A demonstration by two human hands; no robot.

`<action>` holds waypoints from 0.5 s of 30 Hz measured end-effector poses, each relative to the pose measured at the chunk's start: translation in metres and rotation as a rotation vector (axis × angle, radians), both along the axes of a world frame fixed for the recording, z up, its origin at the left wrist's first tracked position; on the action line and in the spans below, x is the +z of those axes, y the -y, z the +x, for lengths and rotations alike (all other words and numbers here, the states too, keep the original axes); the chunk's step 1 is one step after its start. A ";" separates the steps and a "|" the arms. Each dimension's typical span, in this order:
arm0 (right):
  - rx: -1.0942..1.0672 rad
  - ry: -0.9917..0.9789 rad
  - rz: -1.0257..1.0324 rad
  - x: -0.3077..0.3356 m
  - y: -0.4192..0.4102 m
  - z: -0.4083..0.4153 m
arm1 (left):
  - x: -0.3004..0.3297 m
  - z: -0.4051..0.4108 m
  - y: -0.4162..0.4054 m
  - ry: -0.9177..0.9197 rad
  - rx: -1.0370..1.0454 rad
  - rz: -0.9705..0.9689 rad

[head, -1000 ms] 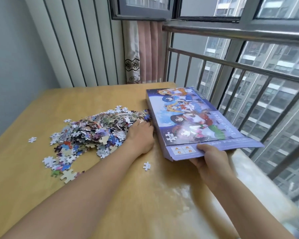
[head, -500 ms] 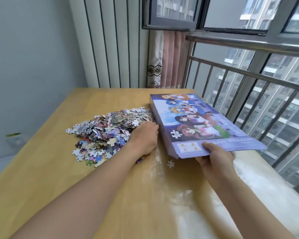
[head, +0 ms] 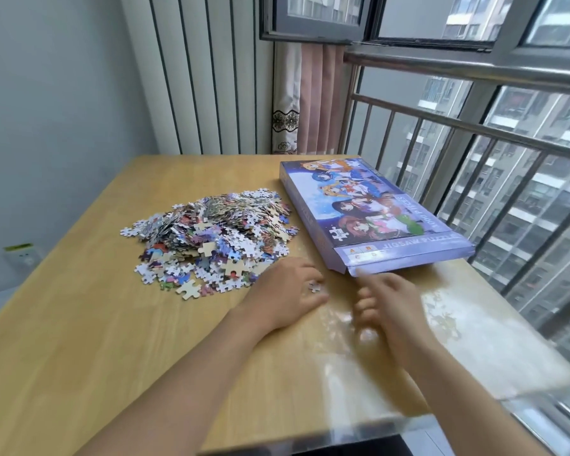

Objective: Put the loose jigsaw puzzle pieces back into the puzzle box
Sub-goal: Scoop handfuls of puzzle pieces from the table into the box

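The purple puzzle box (head: pixel 359 205) lies flat, printed with cartoon figures, just right of the multicoloured piece pile (head: pixel 211 235). Near the box's front end, the left hand (head: pixel 287 294) pinches 1 loose piece (head: pixel 315 287); the blurred right hand (head: pixel 389 304) holds nothing.

Both forearms were bare, with no sleeve reaching into view. The left hand (head: pixel 290 291) and the right hand (head: pixel 392 307) wore no gloves. The right hand's outline was blurred.
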State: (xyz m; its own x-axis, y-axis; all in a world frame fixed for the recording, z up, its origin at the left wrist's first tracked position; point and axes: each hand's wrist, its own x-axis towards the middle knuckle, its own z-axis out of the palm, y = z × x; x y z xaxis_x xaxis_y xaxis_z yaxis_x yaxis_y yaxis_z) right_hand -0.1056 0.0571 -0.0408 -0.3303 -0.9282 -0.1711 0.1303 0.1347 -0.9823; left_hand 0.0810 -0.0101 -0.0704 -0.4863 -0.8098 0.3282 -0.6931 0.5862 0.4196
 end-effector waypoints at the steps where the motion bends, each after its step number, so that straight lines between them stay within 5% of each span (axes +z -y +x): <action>1: 0.104 -0.316 -0.043 -0.005 -0.006 0.010 | 0.001 0.002 0.002 -0.020 0.015 -0.032; 3: 0.220 -0.934 -0.144 -0.018 -0.004 0.027 | 0.001 0.013 0.006 -0.037 0.040 -0.065; 5: 0.291 -1.179 -0.209 -0.024 0.011 0.038 | 0.004 0.030 0.008 -0.098 0.047 -0.075; 8: 0.397 -1.204 -0.247 -0.027 0.034 0.067 | 0.010 0.068 0.007 -0.208 0.159 -0.196; 11: 0.435 -1.127 -0.298 -0.018 0.056 0.096 | 0.008 0.113 0.009 -0.073 0.467 -0.313; 15: 0.431 -0.979 -0.304 -0.003 0.087 0.107 | 0.001 0.127 0.013 0.050 0.744 0.091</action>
